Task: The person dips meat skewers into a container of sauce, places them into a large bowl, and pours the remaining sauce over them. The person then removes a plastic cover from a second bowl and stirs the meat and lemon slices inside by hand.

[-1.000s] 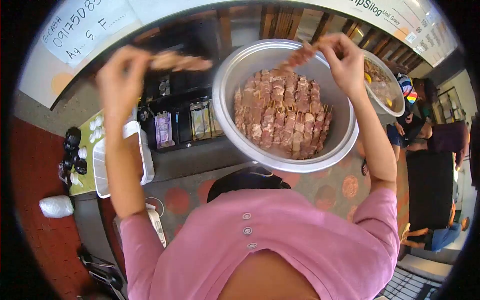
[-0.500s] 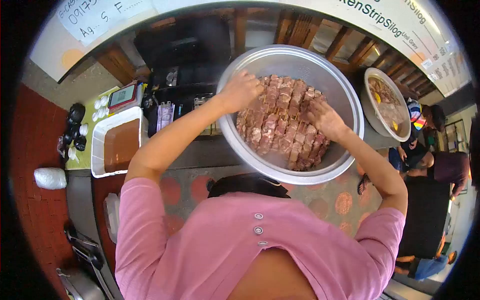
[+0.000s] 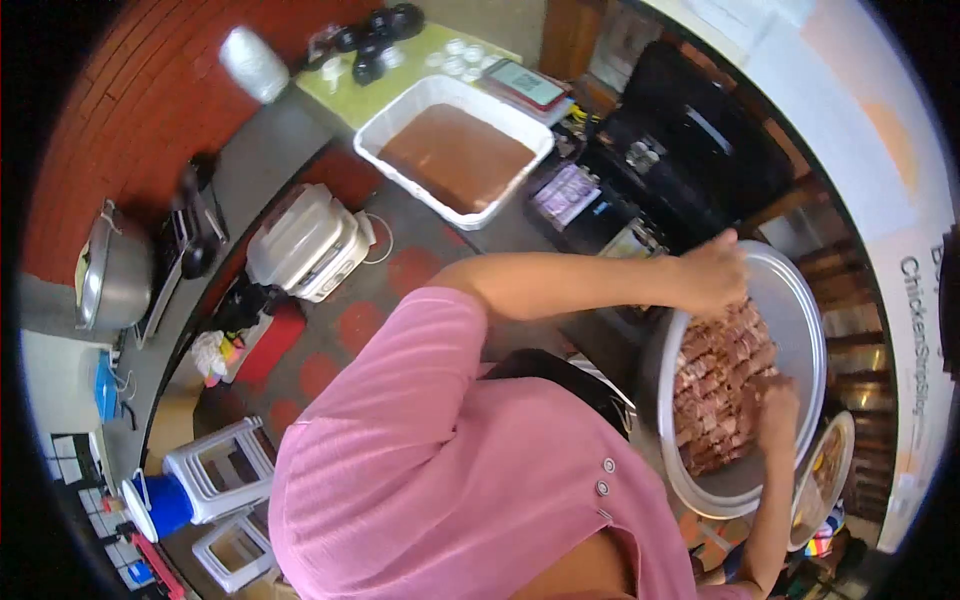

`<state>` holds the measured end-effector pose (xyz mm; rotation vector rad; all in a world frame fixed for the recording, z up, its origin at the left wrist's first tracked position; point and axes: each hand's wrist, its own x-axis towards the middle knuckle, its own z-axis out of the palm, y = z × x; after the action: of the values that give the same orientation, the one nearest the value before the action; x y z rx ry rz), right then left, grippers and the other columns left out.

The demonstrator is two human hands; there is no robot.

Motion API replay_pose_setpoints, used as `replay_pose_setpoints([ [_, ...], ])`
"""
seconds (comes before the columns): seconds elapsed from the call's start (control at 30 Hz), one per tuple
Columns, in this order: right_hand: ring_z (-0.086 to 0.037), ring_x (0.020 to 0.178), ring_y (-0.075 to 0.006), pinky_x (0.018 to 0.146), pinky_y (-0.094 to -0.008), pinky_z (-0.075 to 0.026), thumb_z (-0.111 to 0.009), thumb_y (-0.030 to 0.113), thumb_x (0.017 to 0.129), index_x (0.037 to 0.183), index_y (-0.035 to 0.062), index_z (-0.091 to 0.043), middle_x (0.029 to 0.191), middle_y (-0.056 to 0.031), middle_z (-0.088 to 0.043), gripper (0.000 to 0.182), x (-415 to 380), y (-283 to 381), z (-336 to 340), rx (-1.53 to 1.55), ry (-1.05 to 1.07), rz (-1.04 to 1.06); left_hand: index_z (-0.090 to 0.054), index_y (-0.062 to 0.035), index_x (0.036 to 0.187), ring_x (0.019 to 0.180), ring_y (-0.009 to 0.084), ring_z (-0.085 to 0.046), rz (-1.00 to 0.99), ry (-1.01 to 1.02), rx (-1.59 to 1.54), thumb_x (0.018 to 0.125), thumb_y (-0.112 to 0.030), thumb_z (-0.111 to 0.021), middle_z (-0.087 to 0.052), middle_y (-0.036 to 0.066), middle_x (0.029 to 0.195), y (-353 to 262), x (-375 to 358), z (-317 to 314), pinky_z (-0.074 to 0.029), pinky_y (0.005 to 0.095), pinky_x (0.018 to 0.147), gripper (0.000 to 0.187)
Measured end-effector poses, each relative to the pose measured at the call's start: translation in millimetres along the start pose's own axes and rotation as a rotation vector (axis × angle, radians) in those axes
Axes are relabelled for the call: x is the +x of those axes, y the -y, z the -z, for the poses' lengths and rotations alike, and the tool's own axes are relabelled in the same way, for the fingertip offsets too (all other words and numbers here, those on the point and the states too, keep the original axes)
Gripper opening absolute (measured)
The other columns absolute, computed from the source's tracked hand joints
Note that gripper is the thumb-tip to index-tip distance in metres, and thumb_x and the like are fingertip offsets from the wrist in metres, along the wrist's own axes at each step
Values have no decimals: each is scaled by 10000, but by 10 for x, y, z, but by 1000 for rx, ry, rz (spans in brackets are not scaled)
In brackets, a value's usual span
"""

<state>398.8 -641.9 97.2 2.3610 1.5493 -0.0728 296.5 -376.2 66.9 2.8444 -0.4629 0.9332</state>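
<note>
A large round metal basin stands at the right, with rows of skewered raw meat inside it. My left hand is at the basin's upper rim, fingers bent and closed over the end of the meat; what lies between them is hidden. Over the meat's right side is my right hand, its fingers curled down onto the skewers and partly blurred. Whether it grips a skewer cannot be made out.
A white tub of brown liquid stands on the counter, near an open black cash box. A second basin is beyond the first. A white appliance, stools and a pot are at the left.
The view has turned toward the left, so the basin now appears farther right and the left side of the room shows. Both hands remain at the basin.
</note>
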Motion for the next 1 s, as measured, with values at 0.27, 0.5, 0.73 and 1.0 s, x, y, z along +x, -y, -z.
replay_pose_setpoints([
  [0.27, -514, 837, -285, 747, -391, -417, -678, 19, 647, 813, 39, -652, 818, -91, -549, 169, 1578, 1716, 1205, 335, -592, 585, -694, -103, 808, 901, 323, -583, 959, 389, 230, 749, -284, -613, -632, 147, 887, 1624, -1955, 1750, -399, 464, 867, 207],
  [0.5, -472, 958, -246, 780, -391, -376, -650, 210, 713, 799, 157, -713, 917, -57, -549, 119, 3337, 3851, 891, 464, -510, 954, -665, -56, 873, 854, 345, -632, 1248, 698, 375, 694, -166, -653, -657, 170, 889, 2320, -3370, 2086, -494, 428, 769, 210],
  [0.73, -472, 961, -221, 773, -345, -353, -558, 148, 717, 713, 106, -705, 980, -79, -591, 152, 3960, 4905, 488, 310, -583, 1050, -689, -70, 812, 828, 329, -638, 1338, 573, 328, 695, -84, -633, -653, 181, 861, 2491, -3700, 2016, -512, 413, 734, 130],
  [1.0, -473, 962, -216, 798, -343, -357, -553, 143, 709, 705, 69, -687, 973, -79, -586, 153, 3976, 4771, 678, 328, -569, 1139, -663, -26, 869, 874, 329, -637, 1263, 723, 303, 772, -87, -557, -649, 188, 918, 2536, -3792, 1851, -516, 421, 722, 156],
])
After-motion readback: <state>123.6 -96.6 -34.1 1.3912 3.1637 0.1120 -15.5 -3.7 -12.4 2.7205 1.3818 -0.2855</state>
